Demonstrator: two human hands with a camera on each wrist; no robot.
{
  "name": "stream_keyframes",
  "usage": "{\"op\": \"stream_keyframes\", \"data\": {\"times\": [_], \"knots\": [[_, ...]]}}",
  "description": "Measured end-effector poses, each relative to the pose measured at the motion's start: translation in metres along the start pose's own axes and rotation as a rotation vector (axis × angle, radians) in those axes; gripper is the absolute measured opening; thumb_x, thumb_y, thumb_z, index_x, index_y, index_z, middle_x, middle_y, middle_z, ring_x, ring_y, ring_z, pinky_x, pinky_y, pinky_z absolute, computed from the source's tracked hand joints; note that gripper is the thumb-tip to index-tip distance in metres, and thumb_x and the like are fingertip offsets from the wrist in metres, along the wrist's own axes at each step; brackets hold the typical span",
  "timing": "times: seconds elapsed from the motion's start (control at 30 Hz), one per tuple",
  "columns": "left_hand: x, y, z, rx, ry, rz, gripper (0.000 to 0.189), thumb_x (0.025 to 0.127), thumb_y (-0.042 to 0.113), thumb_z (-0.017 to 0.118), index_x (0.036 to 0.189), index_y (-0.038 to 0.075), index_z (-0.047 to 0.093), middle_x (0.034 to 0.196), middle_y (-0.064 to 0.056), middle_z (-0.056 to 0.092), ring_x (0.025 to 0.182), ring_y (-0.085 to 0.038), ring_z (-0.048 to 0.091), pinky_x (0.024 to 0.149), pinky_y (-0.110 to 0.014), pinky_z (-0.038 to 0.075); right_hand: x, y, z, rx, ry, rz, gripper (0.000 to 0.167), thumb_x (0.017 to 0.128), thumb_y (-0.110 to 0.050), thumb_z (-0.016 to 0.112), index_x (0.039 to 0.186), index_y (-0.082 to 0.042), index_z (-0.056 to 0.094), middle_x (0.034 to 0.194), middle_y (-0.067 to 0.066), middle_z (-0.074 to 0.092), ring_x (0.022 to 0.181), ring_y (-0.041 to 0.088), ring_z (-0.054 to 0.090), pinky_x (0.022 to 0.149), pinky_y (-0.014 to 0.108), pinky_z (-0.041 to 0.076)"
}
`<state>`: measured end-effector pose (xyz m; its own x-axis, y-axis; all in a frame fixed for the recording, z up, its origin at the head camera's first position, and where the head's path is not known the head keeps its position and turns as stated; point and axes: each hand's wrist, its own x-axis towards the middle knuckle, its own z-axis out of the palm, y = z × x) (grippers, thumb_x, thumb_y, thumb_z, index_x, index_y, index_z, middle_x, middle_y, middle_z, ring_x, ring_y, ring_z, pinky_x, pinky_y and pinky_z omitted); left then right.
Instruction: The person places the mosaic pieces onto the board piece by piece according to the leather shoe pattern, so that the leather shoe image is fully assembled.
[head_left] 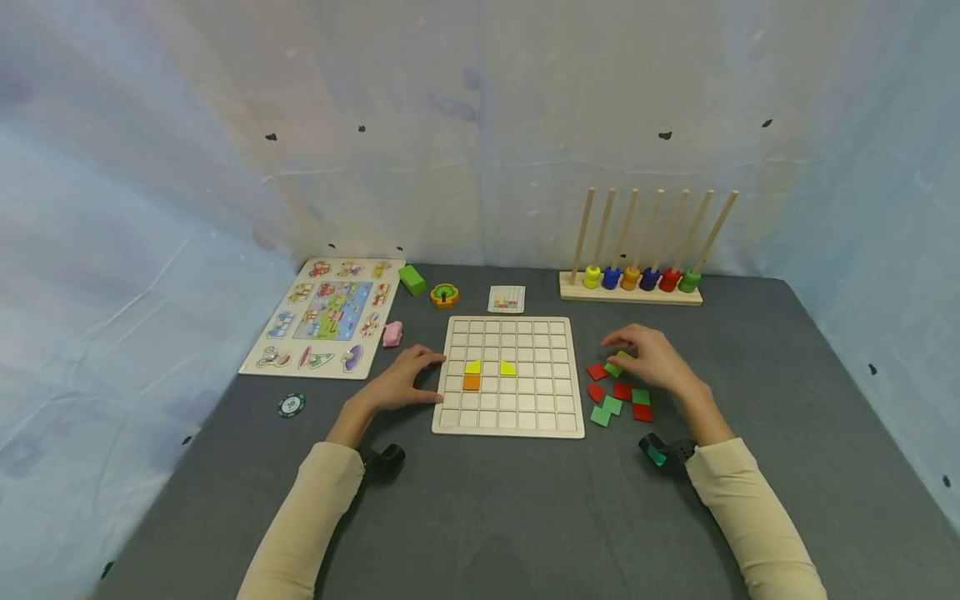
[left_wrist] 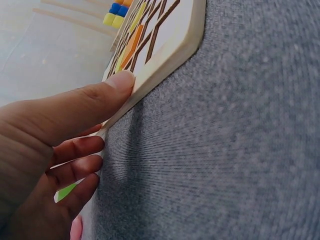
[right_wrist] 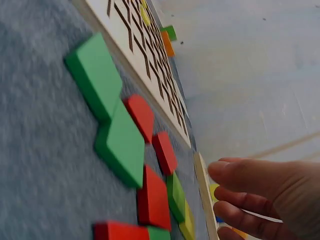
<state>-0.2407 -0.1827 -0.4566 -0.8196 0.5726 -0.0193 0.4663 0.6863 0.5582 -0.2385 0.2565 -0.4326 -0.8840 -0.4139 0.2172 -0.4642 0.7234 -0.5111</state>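
A wooden grid board (head_left: 536, 408) lies in the middle of the table. On it sit an orange square tile (head_left: 471, 382) and two yellow corner-cut tiles, one above the orange tile and another yellow tile (head_left: 507, 368) farther right. My left hand (head_left: 401, 383) rests at the board's left edge, thumb tip on the rim and fingers spread along the side. Over the loose tiles right of the board hovers my right hand (head_left: 651, 358), fingers loosely bent with nothing between them. Beneath it lie red tiles (head_left: 642, 412) and green tiles (right_wrist: 95, 75), plus a yellowish one partly hidden by the hand.
A pattern card (head_left: 507, 299) lies behind the board. At the back right stands a peg rack (head_left: 630, 292) with coloured beads. To the left are a picture puzzle (head_left: 300, 367), a green block (head_left: 412, 280), a tree piece (head_left: 445, 295), a pink figure (head_left: 392, 334) and a poker chip (head_left: 291, 405).
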Motion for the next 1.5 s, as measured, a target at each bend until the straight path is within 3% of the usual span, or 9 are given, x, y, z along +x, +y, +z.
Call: {"op": "stream_keyframes", "data": {"times": [0.23, 0.43, 0.67, 0.87, 1.0, 1.17, 1.5], "knots": [[-0.001, 0.0, -0.001, 0.004, -0.001, 0.017, 0.07, 0.08, 0.035, 0.074, 0.136, 0.005, 0.045, 0.124, -0.015, 0.042, 0.117, -0.03, 0.038, 0.101, -0.051, 0.031, -0.005, 0.017, -0.004, -0.047, -0.046, 0.033, 0.03, 0.079, -0.002, 0.07, 0.109, 0.002, 0.065, 0.096, 0.016, 0.061, 0.084, 0.028, 0.053, 0.072, 0.041, 0.042], [0.0, 0.0, -0.001, 0.009, -0.007, 0.008, 0.069, 0.08, 0.033, 0.074, 0.136, 0.006, 0.045, 0.126, -0.014, 0.042, 0.118, -0.03, 0.037, 0.101, -0.05, 0.03, -0.007, 0.026, -0.003, -0.045, -0.117, 0.109, 0.037, 0.078, -0.004, 0.07, 0.112, 0.005, 0.062, 0.097, 0.018, 0.058, 0.084, 0.028, 0.054, 0.072, 0.041, 0.044], [-0.001, 0.0, 0.0, -0.008, 0.012, 0.038, 0.071, 0.08, 0.04, 0.072, 0.136, 0.004, 0.046, 0.125, -0.016, 0.042, 0.118, -0.032, 0.038, 0.1, -0.052, 0.031, -0.004, 0.033, 0.001, -0.05, -0.084, 0.138, 0.037, 0.08, -0.015, 0.072, 0.109, 0.007, 0.063, 0.088, 0.014, 0.06, 0.078, 0.024, 0.053, 0.07, 0.04, 0.043], [-0.001, -0.001, 0.001, 0.008, 0.034, 0.066, 0.073, 0.08, 0.045, 0.07, 0.134, 0.001, 0.046, 0.122, -0.017, 0.042, 0.114, -0.032, 0.039, 0.097, -0.052, 0.032, -0.003, 0.032, 0.001, -0.046, -0.06, 0.185, 0.032, 0.082, -0.015, 0.071, 0.104, 0.006, 0.065, 0.087, 0.014, 0.062, 0.078, 0.023, 0.056, 0.07, 0.04, 0.046], [0.0, 0.0, 0.0, -0.007, 0.018, 0.029, 0.071, 0.08, 0.039, 0.072, 0.135, 0.004, 0.046, 0.125, -0.016, 0.043, 0.117, -0.032, 0.039, 0.1, -0.052, 0.031, 0.0, 0.026, 0.003, -0.024, -0.01, 0.187, 0.029, 0.083, -0.015, 0.069, 0.104, 0.005, 0.066, 0.092, 0.016, 0.061, 0.081, 0.026, 0.058, 0.072, 0.041, 0.047], [0.001, -0.001, 0.0, 0.012, 0.008, 0.008, 0.069, 0.079, 0.035, 0.074, 0.136, 0.007, 0.046, 0.125, -0.015, 0.043, 0.117, -0.03, 0.04, 0.1, -0.05, 0.032, 0.009, 0.009, 0.009, 0.037, 0.054, 0.132, 0.029, 0.084, -0.015, 0.069, 0.107, 0.003, 0.066, 0.1, 0.018, 0.061, 0.087, 0.029, 0.06, 0.075, 0.044, 0.049], [0.0, 0.0, 0.0, 0.003, 0.008, 0.022, 0.069, 0.08, 0.035, 0.074, 0.135, 0.005, 0.046, 0.125, -0.015, 0.043, 0.116, -0.031, 0.04, 0.1, -0.051, 0.032, 0.029, -0.044, 0.042, 0.194, 0.033, -0.003, 0.03, 0.085, -0.014, 0.069, 0.112, -0.003, 0.064, 0.105, 0.013, 0.061, 0.09, 0.024, 0.06, 0.075, 0.039, 0.05]]}}
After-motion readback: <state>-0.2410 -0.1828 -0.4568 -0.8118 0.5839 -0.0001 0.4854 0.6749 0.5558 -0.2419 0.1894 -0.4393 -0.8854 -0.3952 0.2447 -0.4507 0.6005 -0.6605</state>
